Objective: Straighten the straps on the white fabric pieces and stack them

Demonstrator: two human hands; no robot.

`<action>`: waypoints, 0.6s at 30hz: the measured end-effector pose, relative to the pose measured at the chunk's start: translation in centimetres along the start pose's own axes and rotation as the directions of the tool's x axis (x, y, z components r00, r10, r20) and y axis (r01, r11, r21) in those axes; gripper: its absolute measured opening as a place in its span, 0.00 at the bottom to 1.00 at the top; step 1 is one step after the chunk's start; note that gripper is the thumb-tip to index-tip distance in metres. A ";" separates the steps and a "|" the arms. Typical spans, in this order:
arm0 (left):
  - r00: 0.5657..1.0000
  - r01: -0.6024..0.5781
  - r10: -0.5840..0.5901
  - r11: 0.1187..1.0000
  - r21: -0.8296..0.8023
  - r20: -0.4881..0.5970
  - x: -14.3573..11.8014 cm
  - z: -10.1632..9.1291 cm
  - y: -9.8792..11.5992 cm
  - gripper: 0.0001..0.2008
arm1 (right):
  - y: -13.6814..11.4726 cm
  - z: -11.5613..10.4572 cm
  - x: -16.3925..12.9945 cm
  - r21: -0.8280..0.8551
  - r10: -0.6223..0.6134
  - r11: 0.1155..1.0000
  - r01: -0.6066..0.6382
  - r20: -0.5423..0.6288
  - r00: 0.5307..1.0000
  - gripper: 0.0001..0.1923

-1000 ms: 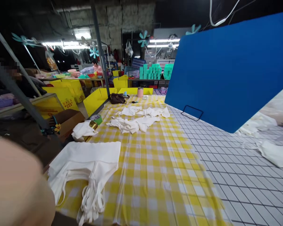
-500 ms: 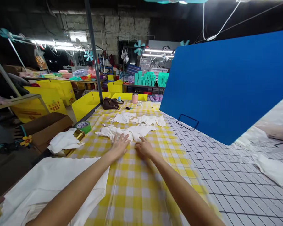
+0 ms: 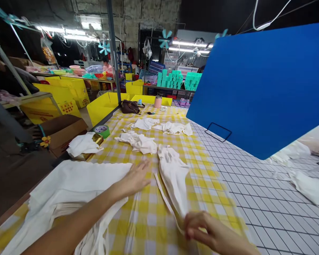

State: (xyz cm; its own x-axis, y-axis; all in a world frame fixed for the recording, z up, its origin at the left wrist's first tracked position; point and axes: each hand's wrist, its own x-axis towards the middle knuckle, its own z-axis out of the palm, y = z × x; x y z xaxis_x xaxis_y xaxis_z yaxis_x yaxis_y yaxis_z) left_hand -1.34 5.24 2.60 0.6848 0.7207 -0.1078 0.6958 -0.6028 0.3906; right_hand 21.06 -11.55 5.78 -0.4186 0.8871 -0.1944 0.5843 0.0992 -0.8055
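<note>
Pinching the near end of a long white cloth (image 3: 174, 173), our right hand (image 3: 210, 230) is down low on the right, with its fingers curled in. The cloth lies stretched out ahead of that hand, on the yellow checked cover (image 3: 146, 209) of our table. A thin white strap (image 3: 162, 191) runs along its left side, down toward the same hand. Our left hand (image 3: 135, 177) is open, with its fingers reaching forward. It looks a bit blurry, and we can't tell if it touches the cover or is just above it. Our left arm goes over a white pile (image 3: 82, 177) of cloths with straps.

Past our hands, we see a crumpled white cloth (image 3: 142, 141) near the far end of the long one. Behind it are a small white piece (image 3: 146, 123) and another white piece (image 3: 175, 128). On the left, a gold box (image 3: 98, 139) has a white rag (image 3: 83, 143) on top, and a green roll of tape (image 3: 102, 131) is right beside it. Farther back, we see a dark bag (image 3: 129, 107) and a pink cup (image 3: 157, 102). A big blue board (image 3: 255, 92) stands tilted on our right.
</note>
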 end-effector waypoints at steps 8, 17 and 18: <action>0.990 -0.112 0.134 0.943 -0.312 0.049 -5.1 6.0 7.2 0.34 | -0.8 1.1 -9.1 -0.102 0.260 0.963 -0.249 0.114 0.959 0.09; 0.953 -0.239 0.236 0.971 0.009 -0.189 -2.1 7.3 9.1 0.05 | 1.3 1.6 -1.9 -0.369 0.015 0.910 -0.191 -0.430 0.903 0.12; 0.941 -0.254 0.250 0.967 0.010 -0.228 -2.6 7.3 9.1 0.05 | 1.5 2.2 -0.8 -0.405 -0.038 0.900 -0.159 -0.438 0.898 0.12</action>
State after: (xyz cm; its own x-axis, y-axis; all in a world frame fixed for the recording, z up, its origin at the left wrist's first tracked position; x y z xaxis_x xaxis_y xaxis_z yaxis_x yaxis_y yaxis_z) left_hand 4.79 -4.62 -0.27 0.7690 0.6057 0.2046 0.5007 -0.7696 0.3963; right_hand 20.72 -13.15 3.47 -0.0937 0.9904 0.1015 0.8746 0.1306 -0.4670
